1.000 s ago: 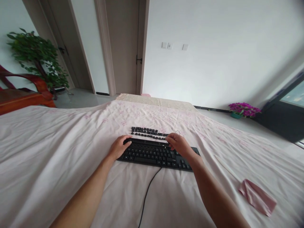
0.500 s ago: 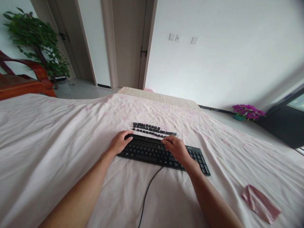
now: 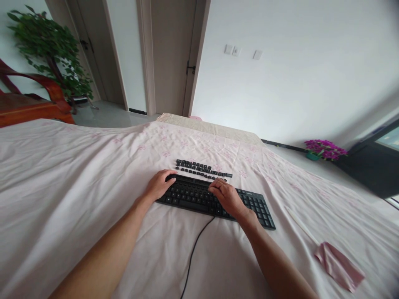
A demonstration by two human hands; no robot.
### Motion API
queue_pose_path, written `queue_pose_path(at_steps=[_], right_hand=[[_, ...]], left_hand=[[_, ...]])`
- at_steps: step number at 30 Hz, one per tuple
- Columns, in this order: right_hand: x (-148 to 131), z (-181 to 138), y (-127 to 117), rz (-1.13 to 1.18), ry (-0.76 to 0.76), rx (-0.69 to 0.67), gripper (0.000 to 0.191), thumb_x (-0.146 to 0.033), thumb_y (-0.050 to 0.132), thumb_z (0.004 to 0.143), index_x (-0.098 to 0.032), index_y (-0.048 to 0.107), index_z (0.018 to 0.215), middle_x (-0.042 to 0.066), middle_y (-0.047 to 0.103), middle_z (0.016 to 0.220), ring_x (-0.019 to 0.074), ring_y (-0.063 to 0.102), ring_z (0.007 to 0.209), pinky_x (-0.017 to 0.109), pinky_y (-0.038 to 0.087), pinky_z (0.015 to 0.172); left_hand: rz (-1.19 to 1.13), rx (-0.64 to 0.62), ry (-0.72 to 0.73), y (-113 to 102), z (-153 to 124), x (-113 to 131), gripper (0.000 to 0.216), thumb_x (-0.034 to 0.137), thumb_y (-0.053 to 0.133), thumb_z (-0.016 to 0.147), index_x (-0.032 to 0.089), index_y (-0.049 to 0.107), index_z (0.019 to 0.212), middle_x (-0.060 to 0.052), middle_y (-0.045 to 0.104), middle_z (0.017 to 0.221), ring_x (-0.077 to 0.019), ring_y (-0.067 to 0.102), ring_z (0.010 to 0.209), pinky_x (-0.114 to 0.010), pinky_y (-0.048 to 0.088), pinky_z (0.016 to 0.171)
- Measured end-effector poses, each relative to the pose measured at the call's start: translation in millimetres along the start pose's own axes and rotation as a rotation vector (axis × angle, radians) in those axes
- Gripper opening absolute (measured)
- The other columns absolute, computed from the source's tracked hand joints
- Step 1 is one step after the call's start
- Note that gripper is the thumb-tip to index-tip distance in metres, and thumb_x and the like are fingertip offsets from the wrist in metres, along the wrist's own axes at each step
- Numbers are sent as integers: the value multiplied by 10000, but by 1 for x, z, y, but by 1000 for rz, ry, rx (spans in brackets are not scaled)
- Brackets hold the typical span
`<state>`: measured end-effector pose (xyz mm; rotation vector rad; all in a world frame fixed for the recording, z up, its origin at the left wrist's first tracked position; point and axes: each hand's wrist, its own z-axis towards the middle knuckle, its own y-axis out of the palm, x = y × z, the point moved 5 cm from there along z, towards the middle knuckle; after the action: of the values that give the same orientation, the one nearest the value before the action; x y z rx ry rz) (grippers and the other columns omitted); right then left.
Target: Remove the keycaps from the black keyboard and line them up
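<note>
A black keyboard [image 3: 191,203] lies on the pink cloth, with its upper rows bare of keycaps. My left hand [image 3: 159,185] grips its far left corner, thumb on top and fingers over the back edge. Over the upper right part of the main key block, my right hand [image 3: 227,195] is closed, fingertips pinched together just above the board. Whatever those fingertips hold, if anything, is hidden. Loose black keycaps [image 3: 202,169] lie in uneven rows on the cloth just beyond the keyboard's back edge.
A black cable [image 3: 195,249] runs from the keyboard towards me. On the right rests a thin pale stick with a pink cloth piece [image 3: 338,265] at its end. The flowered pink sheet [image 3: 93,166] is wrinkled. Beyond stand a wooden chair [image 3: 37,106] and a potted plant [image 3: 46,45].
My right hand has shifted slightly left over the keyboard, its fingers curled more tightly. The left hand keeps its hold on the corner. The view has moved a little.
</note>
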<state>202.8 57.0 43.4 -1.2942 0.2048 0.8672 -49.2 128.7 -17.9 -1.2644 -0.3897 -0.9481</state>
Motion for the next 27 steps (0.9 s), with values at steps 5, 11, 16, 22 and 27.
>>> queue_pose_path(at_steps=[5, 11, 16, 22, 27], right_hand=[[16, -3, 11, 131, 66, 13, 280, -355, 413, 939, -188, 623, 859, 18, 636, 816, 144, 585, 730, 254, 445, 715], [17, -8, 14, 150, 16, 126, 357, -382, 359, 949, -190, 589, 754, 17, 593, 716, 147, 560, 682, 252, 430, 674], [22, -13, 7, 185, 61, 276, 398, -407, 341, 956, -185, 583, 731, 20, 600, 723, 123, 518, 580, 254, 421, 622], [22, -16, 6, 269, 56, 282, 424, -443, 344, 951, -180, 584, 720, 17, 589, 691, 114, 494, 538, 250, 410, 573], [20, -22, -1, 270, 51, 371, 401, -414, 356, 950, -179, 593, 728, 15, 582, 665, 109, 475, 513, 253, 400, 558]], left_hand=[[13, -4, 7, 0, 0, 1, 328, 291, 488, 820, 243, 625, 1114, -26, 627, 1176, -211, 549, 1116, -356, 402, 1006], [13, -3, 14, -1, 0, 2, 325, 293, 482, 829, 249, 617, 1121, -21, 623, 1176, -204, 551, 1111, -350, 412, 996], [39, -6, 12, 0, 0, 1, 320, 291, 488, 827, 248, 621, 1115, -23, 628, 1171, -209, 551, 1113, -364, 403, 1006], [44, 16, 37, 3, 0, -1, 326, 279, 484, 831, 227, 612, 1125, -41, 622, 1181, -210, 547, 1119, -376, 397, 1020], [67, 40, 114, 4, 3, 5, 334, 229, 518, 802, 213, 611, 1122, -58, 606, 1201, -213, 536, 1135, -385, 388, 1034]])
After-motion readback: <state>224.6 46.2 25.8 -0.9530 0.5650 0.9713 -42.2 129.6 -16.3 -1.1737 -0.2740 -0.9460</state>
